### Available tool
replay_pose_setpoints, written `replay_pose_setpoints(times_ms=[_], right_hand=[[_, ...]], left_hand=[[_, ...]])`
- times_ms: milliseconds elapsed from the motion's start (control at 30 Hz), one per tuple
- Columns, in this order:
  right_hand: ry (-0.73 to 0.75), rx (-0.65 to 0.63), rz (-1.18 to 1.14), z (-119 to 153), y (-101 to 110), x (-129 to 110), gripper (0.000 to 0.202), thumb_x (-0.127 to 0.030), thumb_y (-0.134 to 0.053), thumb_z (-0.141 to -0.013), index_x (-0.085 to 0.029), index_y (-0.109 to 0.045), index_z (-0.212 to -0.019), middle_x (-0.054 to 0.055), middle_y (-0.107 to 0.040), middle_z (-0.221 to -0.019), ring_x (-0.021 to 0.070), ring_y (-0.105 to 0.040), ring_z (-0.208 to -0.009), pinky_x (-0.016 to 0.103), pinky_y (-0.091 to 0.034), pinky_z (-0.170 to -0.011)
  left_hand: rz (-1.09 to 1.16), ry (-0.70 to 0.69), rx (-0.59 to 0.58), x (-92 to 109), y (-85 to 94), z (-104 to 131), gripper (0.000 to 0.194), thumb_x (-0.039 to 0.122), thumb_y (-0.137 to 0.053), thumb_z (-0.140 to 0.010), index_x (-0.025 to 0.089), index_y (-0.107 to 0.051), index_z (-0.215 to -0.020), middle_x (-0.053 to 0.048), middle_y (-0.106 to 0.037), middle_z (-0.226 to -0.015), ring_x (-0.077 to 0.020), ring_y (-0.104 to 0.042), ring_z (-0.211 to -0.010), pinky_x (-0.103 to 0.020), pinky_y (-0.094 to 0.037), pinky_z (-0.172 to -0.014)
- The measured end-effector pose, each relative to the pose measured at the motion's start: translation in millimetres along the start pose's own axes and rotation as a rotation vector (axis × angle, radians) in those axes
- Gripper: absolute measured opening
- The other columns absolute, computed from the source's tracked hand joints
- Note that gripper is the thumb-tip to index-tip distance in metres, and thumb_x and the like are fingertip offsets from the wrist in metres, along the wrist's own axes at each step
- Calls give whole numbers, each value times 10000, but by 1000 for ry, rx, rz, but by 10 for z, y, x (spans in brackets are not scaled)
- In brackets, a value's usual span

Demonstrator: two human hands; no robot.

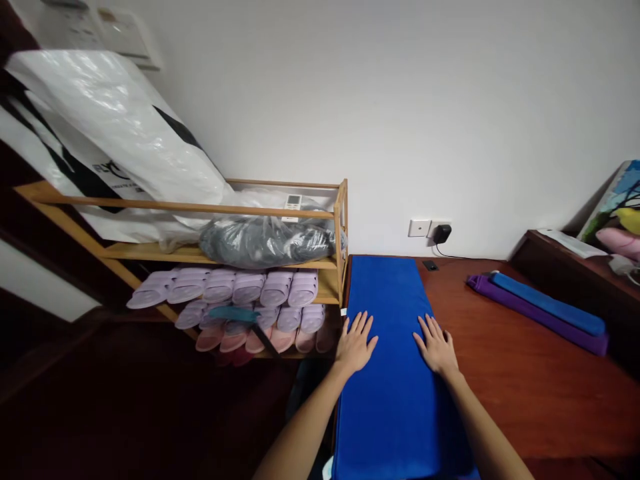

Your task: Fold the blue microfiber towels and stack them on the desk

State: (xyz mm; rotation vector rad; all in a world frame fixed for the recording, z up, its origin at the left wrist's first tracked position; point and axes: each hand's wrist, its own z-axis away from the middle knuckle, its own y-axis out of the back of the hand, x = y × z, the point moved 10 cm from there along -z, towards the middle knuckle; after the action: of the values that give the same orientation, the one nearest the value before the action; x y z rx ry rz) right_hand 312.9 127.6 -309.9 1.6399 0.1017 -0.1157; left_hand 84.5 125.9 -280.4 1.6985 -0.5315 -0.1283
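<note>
A long blue cushion pad lies flat along the left end of the brown wooden table, running from the wall towards me. My left hand rests palm down on the pad's left edge, fingers spread. On its right edge lies my right hand, also flat with the fingers apart. Neither hand grips anything. Farther right on the table, a rolled or folded blue cloth bundle lies on top of a purple one.
Left of the table stands a wooden shoe rack with lilac slippers, pink slippers, a grey bundle in clear plastic and a large white plastic bag. A black plug adapter sits in the wall socket. A dark raised shelf borders the right.
</note>
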Motion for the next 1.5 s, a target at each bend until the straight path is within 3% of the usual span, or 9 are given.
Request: replay_pose_setpoints(times_ms=[167,433,633,733,833,1033,1200,1333,1500], right_hand=[[-15,-31,-11,345,24,7,624,-562,-169,-917,-268,-206,-1467,24,-183,-1541,186,-118,-1410,487,-124,-1110],[-16,-28,-153,1119,67,13,639,-597,-176,-905,-278,-262,-1452,22,-207,-1532,205,-136,-1409,499,-147,-1111],[121,2,-285,1480,174,126,525,-537,-249,-920,-363,-349,-1404,13,-353,-1478,237,-306,-1349,499,-220,-1077],[172,62,-316,1455,320,240,440,-516,-322,-903,-357,-540,-1250,47,-541,-1311,269,-459,-1214,490,-296,-1013],[145,49,-345,1305,375,365,372,-498,-453,-836,-311,-610,-1117,76,-632,-1108,291,-528,-1071,494,-336,-941],[52,-81,-443,1114,386,478,175,-366,-599,-672,-238,-587,-790,50,-651,-921,284,-563,-946,452,-379,-834],[172,-99,-787,1262,774,341,258,-472,-548,-765,-218,-511,-742,0,-577,-754,184,-546,-742,301,-434,-701],[160,-101,-946,1385,1257,359,305,-500,-612,-757,-200,-557,-754,-9,-564,-692,155,-526,-669,248,-433,-620],[33,35,-996,1433,1969,579,325,-496,-727,-653,-193,-681,-761,41,-673,-762,202,-597,-725,263,-483,-640]], left_hand=[[7,-6,1,171,83,328,558,485,-249,-960,226,-266,-1455,-58,-263,-1524,-219,-179,-1407,-480,-137,-1138],[4,-19,20,526,272,1100,539,424,-282,-964,230,-236,-1465,-66,-252,-1524,-244,-208,-1398,-510,-208,-1124],[62,-37,36,631,371,1477,510,358,-353,-950,258,-287,-1446,-57,-348,-1487,-235,-305,-1361,-480,-256,-1111],[125,-7,84,537,472,1516,415,292,-356,-952,255,-435,-1358,-59,-488,-1389,-220,-410,-1288,-444,-291,-1081],[163,105,132,290,591,1450,329,220,-368,-938,244,-568,-1197,-73,-610,-1188,-231,-519,-1122,-431,-352,-981],[382,199,-11,-96,560,1276,163,216,-628,-764,228,-610,-925,-14,-610,-886,-219,-539,-906,-364,-387,-848],[477,215,1,-203,772,1346,55,247,-643,-737,209,-604,-733,-13,-596,-860,-194,-562,-864,-295,-418,-775],[909,174,44,-63,1263,1442,163,359,-632,-763,206,-575,-767,-31,-638,-963,-200,-578,-939,-277,-416,-785],[1135,280,39,97,1862,1435,288,449,-688,-715,187,-579,-769,7,-621,-701,-161,-591,-701,-251,-436,-660]])
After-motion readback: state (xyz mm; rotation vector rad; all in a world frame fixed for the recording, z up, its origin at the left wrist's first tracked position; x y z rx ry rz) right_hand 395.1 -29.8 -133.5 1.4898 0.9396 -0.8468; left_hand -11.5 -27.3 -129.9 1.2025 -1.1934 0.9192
